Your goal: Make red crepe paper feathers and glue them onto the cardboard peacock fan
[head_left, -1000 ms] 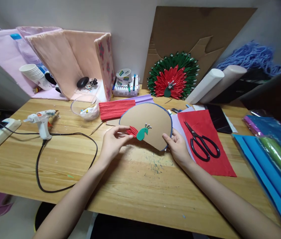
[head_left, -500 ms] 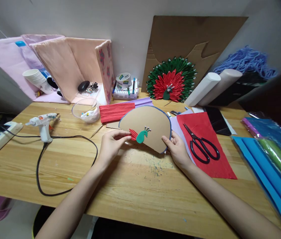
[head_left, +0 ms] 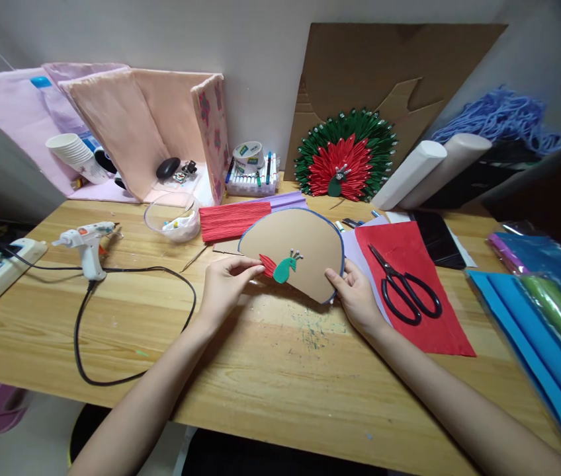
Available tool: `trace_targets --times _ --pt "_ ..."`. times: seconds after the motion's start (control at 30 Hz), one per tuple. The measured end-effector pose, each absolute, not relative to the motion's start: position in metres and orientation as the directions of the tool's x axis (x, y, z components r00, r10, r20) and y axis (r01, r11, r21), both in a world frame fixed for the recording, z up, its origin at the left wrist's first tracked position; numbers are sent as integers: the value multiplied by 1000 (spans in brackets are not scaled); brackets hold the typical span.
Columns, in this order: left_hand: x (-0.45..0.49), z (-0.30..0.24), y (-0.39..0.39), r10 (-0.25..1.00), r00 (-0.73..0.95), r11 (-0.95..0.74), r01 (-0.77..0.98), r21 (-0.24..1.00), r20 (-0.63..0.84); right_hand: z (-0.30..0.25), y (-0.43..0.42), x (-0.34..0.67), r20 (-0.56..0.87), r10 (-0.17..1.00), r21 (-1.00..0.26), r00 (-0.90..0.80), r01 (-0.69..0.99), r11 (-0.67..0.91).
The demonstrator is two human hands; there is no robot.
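Cardboard fan base [head_left: 300, 248] lies on the wooden table [head_left: 260, 370], pinched at its lower edges by the left hand [head_left: 225, 284] and right hand [head_left: 354, 297]. Only a green peacock body [head_left: 284, 268] and one red petal [head_left: 266, 264] are attached; most looks bare. Scissors [head_left: 404, 284] rest on red paper [head_left: 419, 304], a glue gun [head_left: 86, 241] well left.

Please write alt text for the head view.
Two hands hold a cardboard fan on a wooden table: the left hand pinches a red petal beside a green peacock, the right hand grips its edge.
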State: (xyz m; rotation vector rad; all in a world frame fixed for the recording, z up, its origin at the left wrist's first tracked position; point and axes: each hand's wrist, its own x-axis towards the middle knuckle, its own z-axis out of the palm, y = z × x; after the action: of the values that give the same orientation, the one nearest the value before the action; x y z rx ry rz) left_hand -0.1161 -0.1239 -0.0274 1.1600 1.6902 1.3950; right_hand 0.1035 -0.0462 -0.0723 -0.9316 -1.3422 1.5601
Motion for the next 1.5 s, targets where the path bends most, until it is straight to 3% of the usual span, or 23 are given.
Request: trace_targets --times 0.23,0.73,1.5 --pt "-119 -34 -123 944 -330 75 173 982 -14 -72 -47 105 -34 929 -988 -368 -126 -85" --pt "-115 -28 -123 945 -325 15 146 989 34 -71 -47 104 -42 937 -987 -345 -129 -92" --pt "-115 -30 -123 963 -255 -24 244 969 88 -74 -47 106 -26 937 -986 -349 -148 -83"
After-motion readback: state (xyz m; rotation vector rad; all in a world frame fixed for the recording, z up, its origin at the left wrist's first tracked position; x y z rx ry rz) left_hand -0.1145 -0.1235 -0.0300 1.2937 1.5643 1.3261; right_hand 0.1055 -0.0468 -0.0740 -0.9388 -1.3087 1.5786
